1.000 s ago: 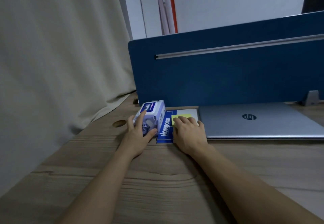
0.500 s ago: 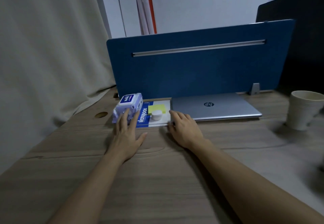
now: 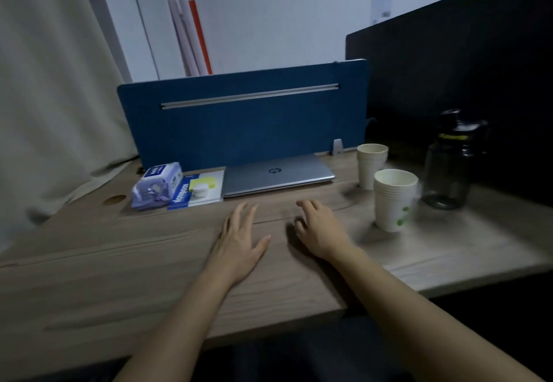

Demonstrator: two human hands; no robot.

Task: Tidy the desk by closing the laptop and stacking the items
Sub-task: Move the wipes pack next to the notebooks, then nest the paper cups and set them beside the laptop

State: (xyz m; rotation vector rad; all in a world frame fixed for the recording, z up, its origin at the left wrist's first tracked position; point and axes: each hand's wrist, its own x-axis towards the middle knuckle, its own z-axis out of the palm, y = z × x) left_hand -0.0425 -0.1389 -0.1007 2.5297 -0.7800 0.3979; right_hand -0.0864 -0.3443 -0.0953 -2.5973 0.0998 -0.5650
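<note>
A silver laptop (image 3: 278,174) lies closed flat against the blue divider. Left of it lies a blue and white notebook (image 3: 182,196) with a yellow sticky pad (image 3: 206,183) and a small white round object (image 3: 200,193) on top. A tissue pack (image 3: 158,184) lies at the notebook's left edge. My left hand (image 3: 239,242) hovers flat over the desk with straight fingers, holding nothing. My right hand (image 3: 318,227) rests on the wood with loosely bent fingers, also holding nothing. Both hands are in front of the laptop, apart from every item.
Two stacks of paper cups stand at the right, the near stack (image 3: 393,200) and the far stack (image 3: 371,164). A dark bottle (image 3: 450,161) stands beyond them. The blue divider (image 3: 245,118) blocks the back; a curtain (image 3: 54,97) hangs at the left. A round cable hole (image 3: 114,200) is near the tissue pack.
Both hands have pulled back from the tissue pack and notebook toward the desk's middle. The left hand let go of the tissue pack. The view has swung right, showing cups and bottle.
</note>
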